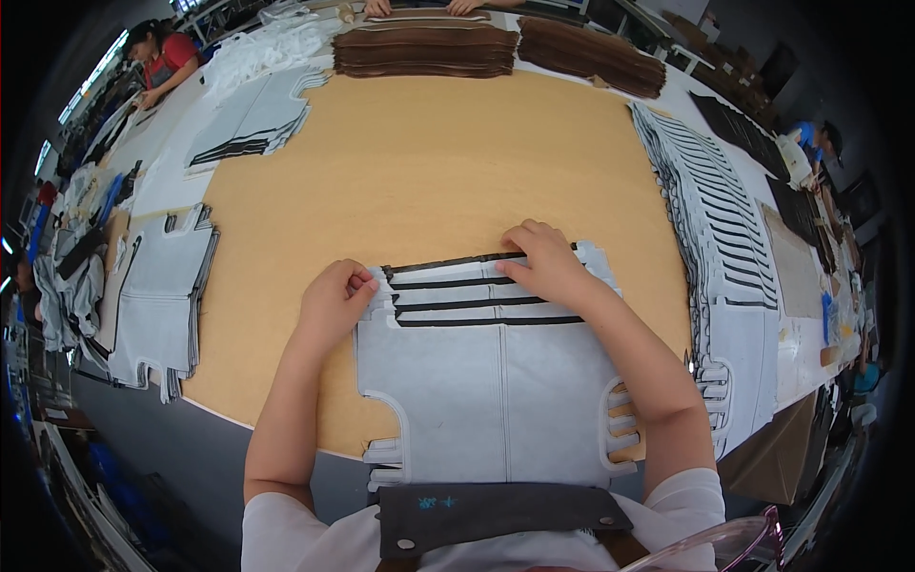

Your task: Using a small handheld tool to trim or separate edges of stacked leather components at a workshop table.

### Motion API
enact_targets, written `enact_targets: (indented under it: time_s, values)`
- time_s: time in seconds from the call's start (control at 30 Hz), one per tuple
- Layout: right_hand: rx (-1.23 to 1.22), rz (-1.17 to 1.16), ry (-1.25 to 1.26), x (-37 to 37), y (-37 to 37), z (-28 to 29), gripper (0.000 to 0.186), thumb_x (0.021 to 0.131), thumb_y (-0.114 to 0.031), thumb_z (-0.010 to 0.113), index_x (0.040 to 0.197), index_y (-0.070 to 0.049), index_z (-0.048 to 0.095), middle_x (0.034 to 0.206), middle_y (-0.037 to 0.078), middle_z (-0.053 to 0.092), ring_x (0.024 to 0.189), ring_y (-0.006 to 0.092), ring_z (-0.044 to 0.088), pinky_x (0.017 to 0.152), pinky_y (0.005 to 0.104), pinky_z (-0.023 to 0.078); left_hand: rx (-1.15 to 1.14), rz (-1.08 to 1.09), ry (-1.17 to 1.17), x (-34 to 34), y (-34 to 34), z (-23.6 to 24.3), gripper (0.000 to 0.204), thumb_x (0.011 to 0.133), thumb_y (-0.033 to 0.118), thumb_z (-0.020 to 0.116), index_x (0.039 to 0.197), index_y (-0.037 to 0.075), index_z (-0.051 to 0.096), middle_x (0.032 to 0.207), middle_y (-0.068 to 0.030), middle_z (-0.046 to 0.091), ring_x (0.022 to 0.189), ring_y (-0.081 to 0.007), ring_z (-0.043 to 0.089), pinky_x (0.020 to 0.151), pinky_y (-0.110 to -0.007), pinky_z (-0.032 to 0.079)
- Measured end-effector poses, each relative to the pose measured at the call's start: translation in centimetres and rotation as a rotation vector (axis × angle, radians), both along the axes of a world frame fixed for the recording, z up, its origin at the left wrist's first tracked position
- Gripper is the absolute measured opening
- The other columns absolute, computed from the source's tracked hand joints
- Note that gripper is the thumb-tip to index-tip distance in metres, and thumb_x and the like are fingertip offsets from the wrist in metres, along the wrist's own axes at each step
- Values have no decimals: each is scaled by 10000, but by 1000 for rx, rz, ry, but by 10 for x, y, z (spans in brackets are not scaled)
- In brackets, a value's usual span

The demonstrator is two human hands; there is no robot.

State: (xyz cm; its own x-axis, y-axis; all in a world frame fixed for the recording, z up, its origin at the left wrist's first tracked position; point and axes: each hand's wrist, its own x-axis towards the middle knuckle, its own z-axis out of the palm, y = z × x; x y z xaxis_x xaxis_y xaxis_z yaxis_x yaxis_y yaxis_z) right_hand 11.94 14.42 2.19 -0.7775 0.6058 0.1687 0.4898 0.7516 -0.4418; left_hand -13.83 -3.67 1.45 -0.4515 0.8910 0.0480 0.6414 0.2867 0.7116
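Observation:
A light grey fabric piece with black strips along its top lies atop layered pieces at the table's near edge, with notched sides and a centre seam. My left hand is closed, pinching its upper left corner. My right hand rests over the top black strip right of centre, its bent fingers and thumb apart.
The tan-topped table holds grey stacks at left, striped layers at right, brown stacks and white material at back. Co-workers are at both sides; another person's hands show at the back.

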Motion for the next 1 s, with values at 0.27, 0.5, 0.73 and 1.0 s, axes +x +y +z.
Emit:
enact_targets:
  time_s: [0.27,0.5,0.73,1.0]
  values:
    - [-134,100,-64,-20,11,-12,253,784,-197,742,768,-12,571,846,96,592,736,246,541,666,353,436,81,-161,136,-4,1,-5,210,815,159,729,817,33,560,711,-37,572,638,-135,513,585,-291,444]
    - [-219,-15,-98,-35,11,-5,229,777,-146,740,773,1,564,827,113,586,730,255,543,651,357,440,-108,-78,-113,-10,-4,4,226,805,144,733,878,44,543,694,-45,566,643,-139,515,598,-290,435]
    - [-214,-62,-198,-47,9,-6,212,779,-172,713,834,-13,584,852,136,626,797,285,593,694,386,465,-77,-90,80,-10,-7,6,283,821,93,686,1084,39,598,998,-117,610,894,-251,605,754,-330,492]
    - [-123,75,-39,-116,-42,-21,151,779,-157,665,873,-44,628,923,117,630,932,302,585,826,437,410,57,-226,618,10,-10,-8,313,828,124,646,1129,39,642,1146,-102,599,1072,-282,555,921,-395,442]
